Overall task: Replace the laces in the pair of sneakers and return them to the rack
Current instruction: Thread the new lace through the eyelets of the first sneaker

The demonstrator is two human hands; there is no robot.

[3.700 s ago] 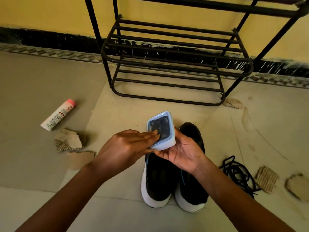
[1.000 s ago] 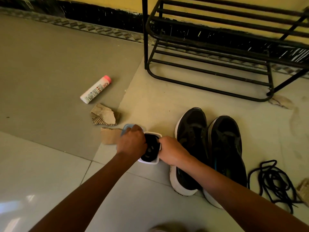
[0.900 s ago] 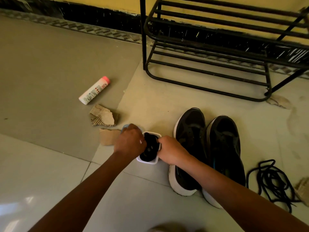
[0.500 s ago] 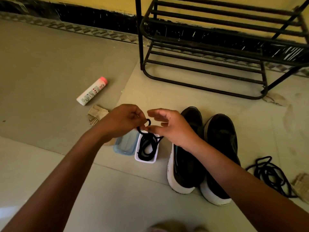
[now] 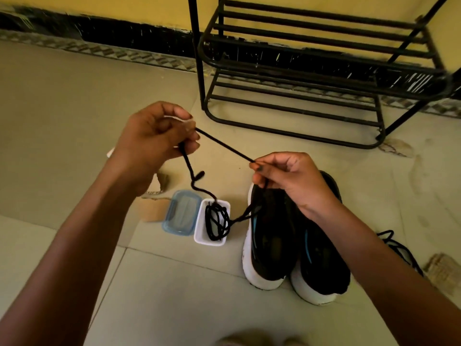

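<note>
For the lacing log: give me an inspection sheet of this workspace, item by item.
Surface: pale tiled floor, stained near the rack.
Job's things: black sneakers with white soles, side by side; black lace stretched between both hands, its rest coiled in an open white container; the rack stands behind them.
Clutter: blue lid beside the container; cardboard scraps; loose black laces right of the sneakers.
Grippers: left hand pinches the lace; right hand pinches it too.
Cables: nothing seen.
Surroundings: yellow wall, black skirting.
</note>
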